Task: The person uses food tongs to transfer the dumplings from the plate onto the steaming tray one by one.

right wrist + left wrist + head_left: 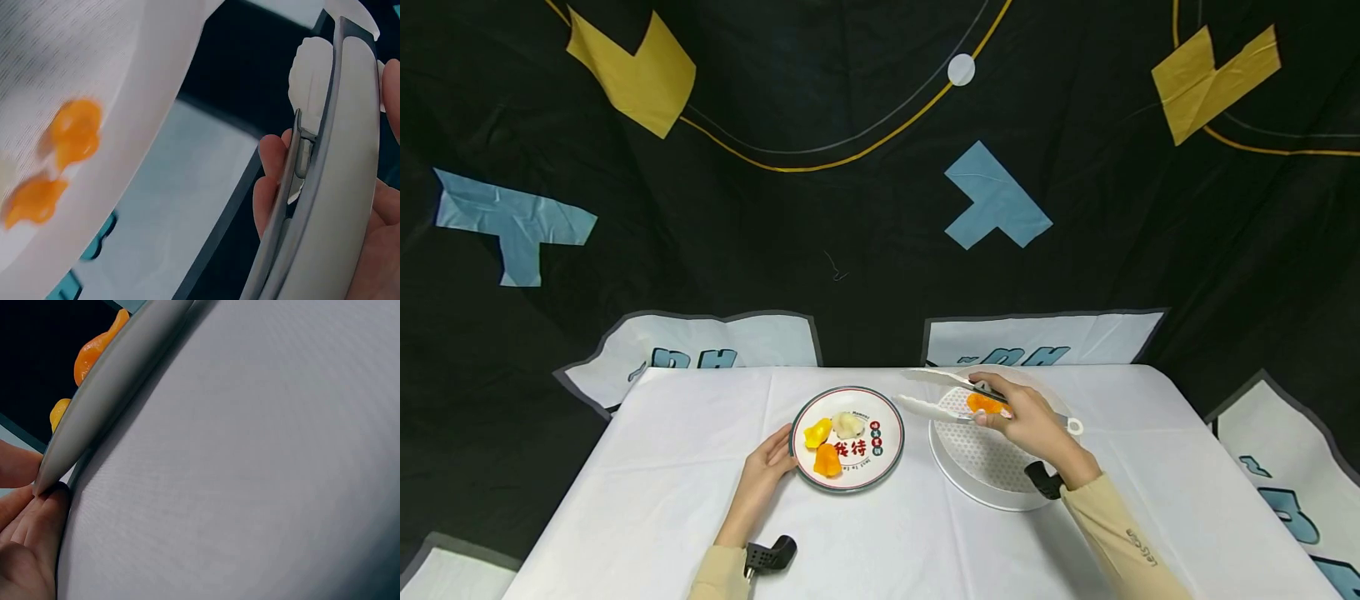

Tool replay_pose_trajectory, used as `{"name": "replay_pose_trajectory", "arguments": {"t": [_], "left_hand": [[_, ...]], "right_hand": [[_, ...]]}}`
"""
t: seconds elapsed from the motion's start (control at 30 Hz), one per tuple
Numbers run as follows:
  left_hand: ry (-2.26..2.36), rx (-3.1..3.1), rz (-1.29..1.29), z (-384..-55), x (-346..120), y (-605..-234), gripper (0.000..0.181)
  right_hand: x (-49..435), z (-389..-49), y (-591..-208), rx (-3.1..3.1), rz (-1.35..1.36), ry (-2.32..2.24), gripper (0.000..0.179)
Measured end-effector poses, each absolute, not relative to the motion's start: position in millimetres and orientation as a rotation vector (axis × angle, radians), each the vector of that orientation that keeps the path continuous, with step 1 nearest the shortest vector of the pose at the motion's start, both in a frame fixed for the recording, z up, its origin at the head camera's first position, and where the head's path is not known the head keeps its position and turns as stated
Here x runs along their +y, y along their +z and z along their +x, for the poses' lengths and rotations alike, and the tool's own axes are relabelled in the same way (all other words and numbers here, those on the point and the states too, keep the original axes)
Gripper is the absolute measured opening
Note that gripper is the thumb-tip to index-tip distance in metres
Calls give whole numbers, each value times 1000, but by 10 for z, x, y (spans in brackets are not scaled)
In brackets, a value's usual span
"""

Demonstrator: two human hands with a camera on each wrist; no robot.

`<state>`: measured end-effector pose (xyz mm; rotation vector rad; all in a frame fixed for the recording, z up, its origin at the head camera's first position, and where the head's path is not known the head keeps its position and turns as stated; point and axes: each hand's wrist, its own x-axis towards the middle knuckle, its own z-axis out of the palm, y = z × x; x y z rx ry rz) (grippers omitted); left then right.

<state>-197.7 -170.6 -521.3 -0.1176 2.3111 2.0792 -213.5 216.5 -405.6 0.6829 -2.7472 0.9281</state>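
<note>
The left hand [769, 460] pinches the rim of the plate [877, 468], which is near the round white basket [988, 462] and bears three food pieces [827, 460], while the right hand [1028, 422] grips tongs [938, 412] with tips apart

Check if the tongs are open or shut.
The tongs are open: in the head view their two white tips stand apart, the right hand gripping behind them.
</note>
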Motion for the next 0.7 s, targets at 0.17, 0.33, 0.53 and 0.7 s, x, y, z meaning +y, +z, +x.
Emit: {"name": "replay_pose_trajectory", "arguments": {"t": [0.17, 0.33, 0.53, 0.7], "left_hand": [[2082, 2307, -109, -1979, -1707, -5209, 58], [2075, 2318, -111, -1978, -1716, -5204, 57], [2074, 2323, -122, -1989, -1713, -5221, 58], [2081, 2315, -129, -1996, -1708, -5230, 58]], "right_hand": [[1907, -2147, -4055, -2756, 754, 897, 58], [1645, -2177, -4095, -2796, 794, 866, 60], [1413, -2237, -4218, -2865, 823, 901, 55], [1298, -2273, -4314, -2912, 824, 897, 52]]}}
